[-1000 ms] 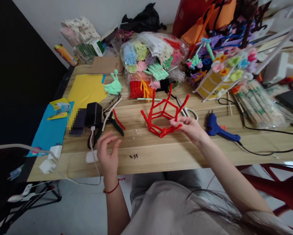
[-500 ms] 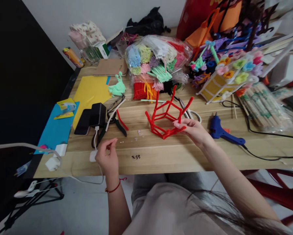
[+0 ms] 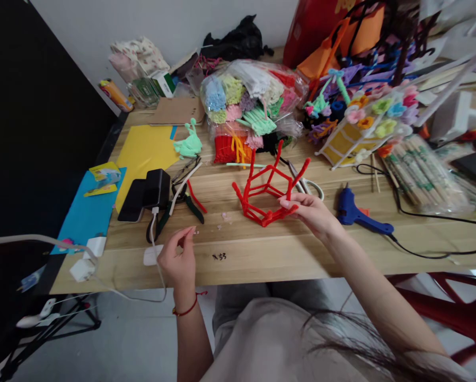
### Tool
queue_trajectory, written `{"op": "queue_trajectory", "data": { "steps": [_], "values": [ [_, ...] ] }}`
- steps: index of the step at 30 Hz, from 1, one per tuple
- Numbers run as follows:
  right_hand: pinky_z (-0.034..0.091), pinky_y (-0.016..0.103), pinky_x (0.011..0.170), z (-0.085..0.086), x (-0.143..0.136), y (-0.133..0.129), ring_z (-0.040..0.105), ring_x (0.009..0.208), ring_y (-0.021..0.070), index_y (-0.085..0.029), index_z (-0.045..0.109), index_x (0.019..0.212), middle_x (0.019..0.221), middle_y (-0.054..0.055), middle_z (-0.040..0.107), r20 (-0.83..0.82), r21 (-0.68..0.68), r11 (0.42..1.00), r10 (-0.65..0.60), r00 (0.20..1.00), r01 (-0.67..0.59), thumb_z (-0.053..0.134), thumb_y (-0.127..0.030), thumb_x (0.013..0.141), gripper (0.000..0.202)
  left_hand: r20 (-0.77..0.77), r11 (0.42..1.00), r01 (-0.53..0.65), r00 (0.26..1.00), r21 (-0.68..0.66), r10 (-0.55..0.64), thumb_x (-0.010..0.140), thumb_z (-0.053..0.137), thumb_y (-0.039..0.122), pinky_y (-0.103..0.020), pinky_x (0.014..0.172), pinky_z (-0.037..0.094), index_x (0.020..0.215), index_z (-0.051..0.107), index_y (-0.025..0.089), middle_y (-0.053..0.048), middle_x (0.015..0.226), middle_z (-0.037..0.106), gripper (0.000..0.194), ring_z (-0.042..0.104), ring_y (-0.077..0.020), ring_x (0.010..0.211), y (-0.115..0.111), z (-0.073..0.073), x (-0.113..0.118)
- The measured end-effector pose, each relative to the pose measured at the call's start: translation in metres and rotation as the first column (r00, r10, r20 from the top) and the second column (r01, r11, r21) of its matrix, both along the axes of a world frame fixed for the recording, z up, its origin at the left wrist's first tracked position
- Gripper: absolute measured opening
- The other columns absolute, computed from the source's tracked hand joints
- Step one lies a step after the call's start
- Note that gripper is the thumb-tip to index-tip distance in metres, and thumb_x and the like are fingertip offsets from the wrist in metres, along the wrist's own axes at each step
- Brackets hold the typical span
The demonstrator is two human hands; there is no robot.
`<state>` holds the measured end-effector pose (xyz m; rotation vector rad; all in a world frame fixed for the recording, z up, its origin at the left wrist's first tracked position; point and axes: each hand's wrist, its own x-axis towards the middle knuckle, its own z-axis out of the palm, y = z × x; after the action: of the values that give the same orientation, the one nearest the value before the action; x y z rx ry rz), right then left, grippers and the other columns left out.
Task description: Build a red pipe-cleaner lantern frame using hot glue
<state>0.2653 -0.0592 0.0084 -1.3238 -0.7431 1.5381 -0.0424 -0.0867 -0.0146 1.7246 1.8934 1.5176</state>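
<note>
My right hand (image 3: 311, 211) grips the lower right corner of a red pipe cleaner frame (image 3: 266, 217) between thumb and fingers. The frame has two pentagon-like rings joined by struts, with several loose ends sticking up and outward. My left hand (image 3: 178, 257) hovers near the front edge, thumb and fingertips pinched together; anything between them is too small to make out. Just beyond it lie green-handled pliers (image 3: 194, 208), a white pipe cleaner (image 3: 185, 188) and a short red pipe cleaner (image 3: 196, 197). Small pale scraps (image 3: 224, 217) lie between my hands.
A blue glue gun (image 3: 359, 215) with its cord lies right of my right hand, and scissors (image 3: 315, 188) behind the frame. A black charger block (image 3: 157, 188) and phone (image 3: 132, 200) sit left. Bagged pipe cleaners (image 3: 246, 90), a flower basket (image 3: 347, 138) and wooden sticks (image 3: 424, 172) stand farther back.
My left hand has shifted slightly right, its fingertips still pinched. My right hand keeps its hold on the red frame. The whole view has moved a little.
</note>
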Motion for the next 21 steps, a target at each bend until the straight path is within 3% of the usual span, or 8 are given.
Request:
{"op": "queue_trajectory", "data": {
  "steps": [6, 11, 18, 21],
  "values": [
    [0.034, 0.022, 0.048, 0.001, 0.001, 0.0, 0.042, 0.05, 0.0067, -0.018, 0.075, 0.081, 0.062, 0.0, 0.063, 0.074, 0.034, 0.998, 0.048, 0.996, -0.051, 0.081, -0.05, 0.063, 0.037, -0.006, 0.998, 0.056, 0.998, 0.013, -0.056, 0.089, 0.057, 0.027, -0.025, 0.061, 0.052, 0.096, 0.07, 0.018, -0.006, 0.093, 0.073, 0.017, 0.059, -0.0085, 0.057, -0.001, 0.0, 0.008],
    [0.031, 0.023, 0.047, -0.001, 0.005, 0.001, 0.039, 0.05, 0.0082, -0.018, 0.076, 0.086, 0.066, 0.003, 0.063, 0.104, 0.035, 0.996, 0.083, 0.991, -0.087, 0.069, -0.06, 0.072, 0.045, -0.022, 0.993, 0.11, 0.994, 0.05, -0.109, 0.087, 0.06, 0.025, -0.026, 0.059, 0.053, 0.097, 0.072, 0.02, -0.006, 0.093, 0.075, 0.016, 0.062, -0.0108, 0.06, -0.002, 0.0, 0.011],
    [0.031, 0.023, 0.048, -0.002, 0.006, 0.0, 0.038, 0.05, 0.0075, -0.02, 0.075, 0.086, 0.066, 0.001, 0.063, 0.09, 0.037, 0.996, 0.072, 0.993, -0.076, 0.075, -0.054, 0.068, 0.039, -0.103, 0.993, 0.096, 0.991, 0.069, -0.089, 0.08, 0.069, 0.022, -0.024, 0.053, 0.051, 0.087, 0.075, 0.021, -0.003, 0.08, 0.076, 0.01, 0.061, -0.01, 0.051, -0.005, 0.001, 0.015],
    [0.03, 0.022, 0.048, -0.002, 0.005, -0.001, 0.038, 0.05, 0.0069, -0.02, 0.075, 0.081, 0.063, -0.001, 0.061, 0.076, 0.048, 0.997, 0.062, 0.995, -0.066, 0.079, -0.051, 0.064, 0.035, -0.062, 0.995, 0.059, 0.997, 0.077, -0.054, 0.08, 0.069, 0.025, -0.025, 0.055, 0.052, 0.085, 0.073, 0.019, -0.004, 0.081, 0.075, 0.009, 0.064, -0.0126, 0.06, -0.005, -0.003, 0.016]
  ]
}}
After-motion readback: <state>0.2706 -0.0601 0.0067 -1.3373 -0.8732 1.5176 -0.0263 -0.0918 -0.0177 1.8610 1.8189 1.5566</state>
